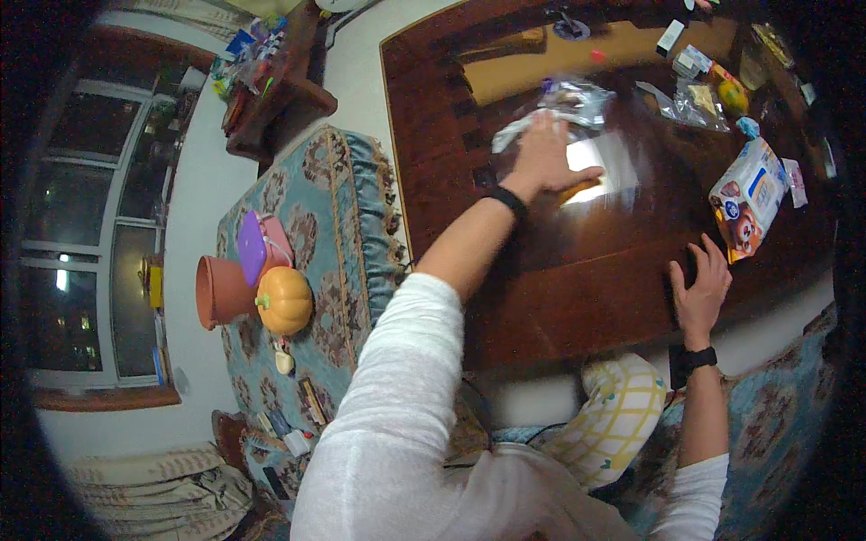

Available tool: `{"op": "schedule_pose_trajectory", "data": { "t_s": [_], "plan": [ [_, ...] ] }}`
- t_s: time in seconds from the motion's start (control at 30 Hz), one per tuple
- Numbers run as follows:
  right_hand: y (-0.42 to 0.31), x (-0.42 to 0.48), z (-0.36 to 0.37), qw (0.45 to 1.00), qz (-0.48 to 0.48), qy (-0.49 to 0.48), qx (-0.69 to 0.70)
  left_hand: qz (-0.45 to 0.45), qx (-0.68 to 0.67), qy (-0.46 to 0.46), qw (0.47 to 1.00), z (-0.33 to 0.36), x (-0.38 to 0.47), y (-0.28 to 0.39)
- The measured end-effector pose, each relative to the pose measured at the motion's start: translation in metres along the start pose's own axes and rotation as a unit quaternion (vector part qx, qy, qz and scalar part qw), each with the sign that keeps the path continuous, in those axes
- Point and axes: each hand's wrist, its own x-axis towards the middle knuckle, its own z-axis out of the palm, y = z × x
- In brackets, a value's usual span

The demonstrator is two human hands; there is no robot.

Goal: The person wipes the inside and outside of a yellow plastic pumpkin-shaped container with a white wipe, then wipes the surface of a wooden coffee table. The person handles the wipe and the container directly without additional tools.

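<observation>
My left hand (549, 157) is stretched over the dark wooden table, palm down and thumb apart, its fingertips at a white cloth or tissue (515, 130). Whether the fingers grip it is unclear. Just beyond them lies a crumpled clear plastic bag (582, 101). A bright glare shows on the tabletop beside the thumb. My right hand (702, 287), fingers apart and holding nothing, is at the table's near edge. Close to its fingertips stands a printed soft pack (752, 196), seemingly of wipes, with a blue crumpled item (748, 127) at its far end.
Cardboard (514, 74), a small white box (670, 38), a clear bag (700, 105) and a green-yellow fruit (733, 98) lie on the far part of the table (575, 291). At left, a patterned sofa (325, 223) holds a pumpkin (285, 300), a brown pot (223, 292) and a purple-lidded pink container (252, 249).
</observation>
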Motion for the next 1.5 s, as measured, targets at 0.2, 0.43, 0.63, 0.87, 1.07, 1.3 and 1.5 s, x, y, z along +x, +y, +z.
{"op": "schedule_pose_trajectory", "data": {
  "t_s": [0.2,0.43,0.63,0.87,1.07,1.3,1.5],
  "plan": [
    [0.000,0.000,-0.002,1.000,0.004,-0.010,0.003,0.090,-0.024,-0.081,0.992,-0.015,-0.068,0.014],
    [0.005,-0.002,0.002,1.000,-0.006,-0.012,-0.009,0.026,0.007,-0.106,0.994,-0.034,-0.110,-0.093],
    [0.007,0.001,0.000,1.000,-0.012,-0.021,-0.012,-0.042,0.058,-0.049,0.996,-0.024,0.017,-0.190],
    [0.003,-0.001,-0.002,1.000,-0.007,-0.014,-0.010,-0.111,0.055,-0.023,0.992,-0.027,0.040,-0.221],
    [0.003,-0.001,-0.001,1.000,-0.015,-0.003,-0.012,0.002,0.029,-0.066,0.997,-0.039,-0.100,-0.146],
    [0.007,-0.002,0.003,1.000,-0.012,-0.001,-0.009,0.059,0.002,-0.149,0.987,-0.050,-0.188,-0.094],
    [0.009,-0.002,0.002,1.000,-0.003,-0.021,-0.017,0.031,0.046,-0.159,0.986,-0.040,-0.086,-0.144]
  ]
}}
